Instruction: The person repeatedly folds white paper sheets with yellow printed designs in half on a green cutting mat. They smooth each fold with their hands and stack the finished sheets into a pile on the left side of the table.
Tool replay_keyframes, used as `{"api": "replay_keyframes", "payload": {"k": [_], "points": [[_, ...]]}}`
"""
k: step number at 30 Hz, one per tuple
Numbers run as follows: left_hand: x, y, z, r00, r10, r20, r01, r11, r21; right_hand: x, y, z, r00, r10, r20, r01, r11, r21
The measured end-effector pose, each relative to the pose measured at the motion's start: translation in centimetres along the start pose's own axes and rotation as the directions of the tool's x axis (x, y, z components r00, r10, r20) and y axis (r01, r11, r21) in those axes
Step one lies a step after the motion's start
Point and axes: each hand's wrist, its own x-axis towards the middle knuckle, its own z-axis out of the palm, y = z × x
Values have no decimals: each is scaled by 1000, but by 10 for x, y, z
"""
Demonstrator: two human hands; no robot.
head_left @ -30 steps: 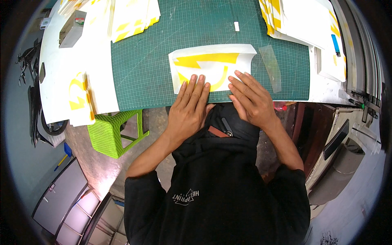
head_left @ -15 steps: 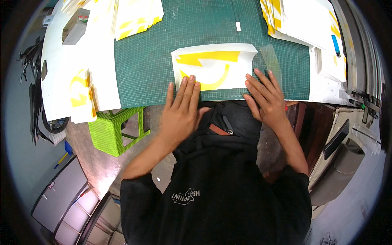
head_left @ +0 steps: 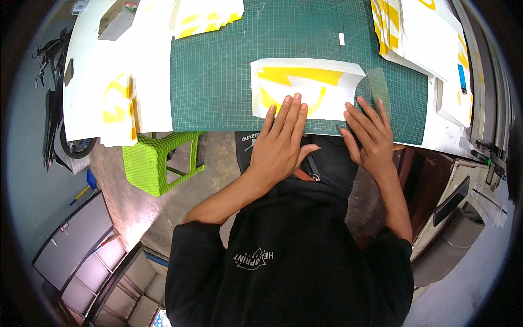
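Note:
A white sheet with yellow shapes [head_left: 305, 75] lies near the front edge of the green cutting mat [head_left: 218, 82], its upper right corner lifted a little. Flat on the sheet's lower middle rest the fingers of my left hand [head_left: 280, 141], stretched out with the thumb apart. My right hand [head_left: 370, 136] is at the sheet's lower right corner, fingers spread, some touching the sheet's edge and the others on the mat. Just beyond those fingers is a clear strip [head_left: 378, 90]. Neither hand grips anything.
Stacks of yellow-and-white sheets lie at the back left [head_left: 210, 19], back right [head_left: 419, 32] and left [head_left: 119, 109]. A grey metal block [head_left: 117, 23] sits far left, a blue cutter [head_left: 462, 79] far right. Below the table's left side stands a green stool [head_left: 152, 163].
My left hand has slid right over the sheet, from its lower left corner to the lower middle. My right hand stays at the right corner. The whole view has shifted slightly.

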Motion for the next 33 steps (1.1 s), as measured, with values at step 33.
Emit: {"api": "replay_keyframes", "payload": {"k": [33], "points": [[7, 21, 10, 991, -134, 13, 135, 991, -11, 139, 17, 34, 991, -58, -123, 58, 998, 0]]}}
